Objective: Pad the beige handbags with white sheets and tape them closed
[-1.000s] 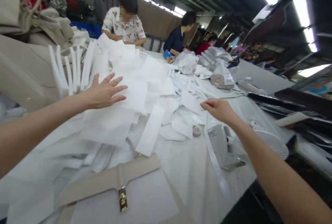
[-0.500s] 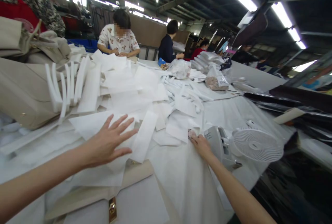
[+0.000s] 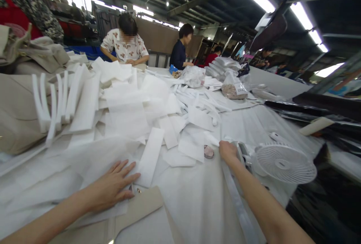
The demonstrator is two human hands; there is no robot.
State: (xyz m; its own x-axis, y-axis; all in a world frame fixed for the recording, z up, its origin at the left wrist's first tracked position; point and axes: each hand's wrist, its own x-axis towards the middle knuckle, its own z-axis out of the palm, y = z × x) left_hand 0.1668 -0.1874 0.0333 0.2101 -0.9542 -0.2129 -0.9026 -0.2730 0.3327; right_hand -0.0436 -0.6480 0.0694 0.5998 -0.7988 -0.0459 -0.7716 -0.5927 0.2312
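Note:
My left hand (image 3: 111,185) lies with fingers spread on thin white sheets (image 3: 84,161), at the edge of a beige handbag flap (image 3: 143,204). A small gold fitting (image 3: 138,190) shows by its fingertips. My right hand (image 3: 228,153) is closed beside the white fan's base, its fingertips on the end of a blurred white strip (image 3: 212,139). Just left of that hand, a small round pinkish object (image 3: 209,151) rests on the table cover. A white rectangular piece (image 3: 152,157) lies between my hands.
White sheets and curved strips (image 3: 56,101) pile up ahead. Beige bags (image 3: 19,104) stand at left, a white desk fan (image 3: 284,163) at right. Farther back are plastic bags (image 3: 234,86) and a co-worker in a patterned shirt (image 3: 125,46), with other people beyond.
My right hand has left the round pinkish object and moved right, with a white strip now at its fingers. My left hand has come down and nearer onto the sheets and flap.

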